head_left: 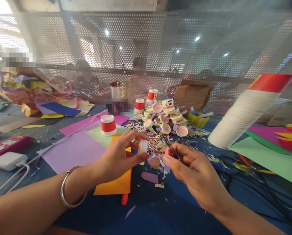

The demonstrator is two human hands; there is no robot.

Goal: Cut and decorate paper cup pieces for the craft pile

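Observation:
Between the thumb and fingers of my left hand (114,158) is a white paper cup base (143,146), a short round piece seen edge-on. My right hand (197,169) is closed round dark scissors (170,145), whose blades point up and left toward the pile; the fingers partly hide the handles. A small gap separates the scissors from the cup base. Beyond both hands rises a heap of cut cup bases (165,128) with green and purple paper bits on them. Paper scraps (158,143) lie beneath and in front of the heap.
A tall leaning stack of paper cups (243,111) stands at right, near black cables (253,189). A red-and-white cup (108,125) sits upside down on coloured sheets (74,151) at left. A white charger (8,161) with cords lies far left. A perforated screen (146,42) closes the back.

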